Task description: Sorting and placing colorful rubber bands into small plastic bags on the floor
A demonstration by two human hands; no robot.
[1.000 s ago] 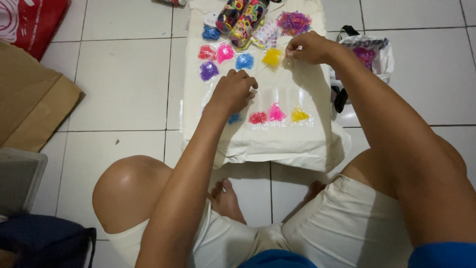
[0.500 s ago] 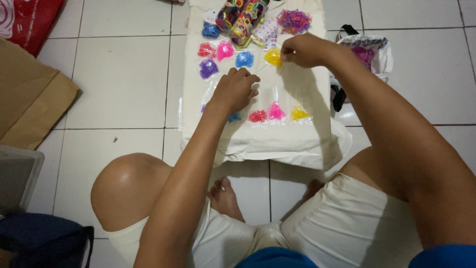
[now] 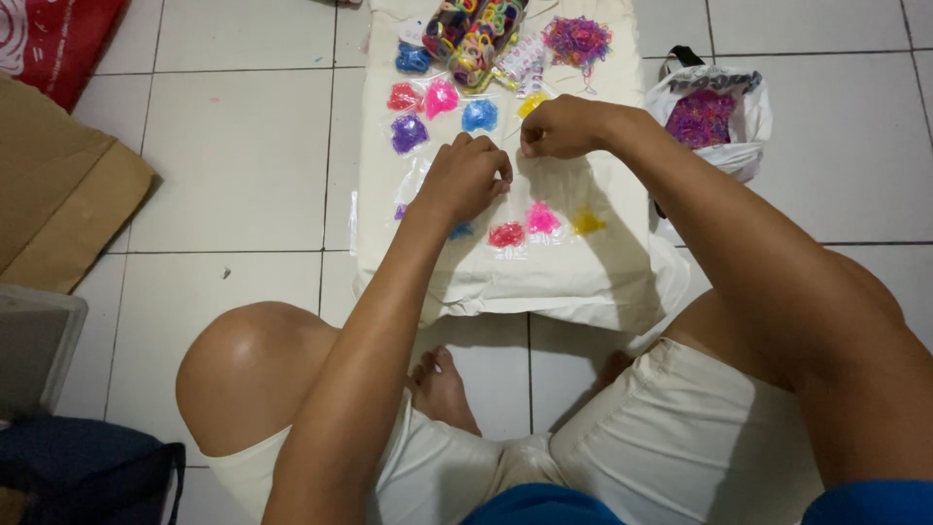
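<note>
Cream-white shorts with stitched seams, a blue top's hem, bare arms, knees and feet

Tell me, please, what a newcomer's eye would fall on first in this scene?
Probably the small clear packets of bright rubber bands lined up on the cream cloth spread over the tiled floor. Above them the left hand and right hand meet over the cloth. A white bag of purple bands sits on the right.

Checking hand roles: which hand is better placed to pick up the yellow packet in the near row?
Probably the right hand: the yellow packet lies just below it on the cloth, while the left hand sits further off, above the blue packet.
</note>
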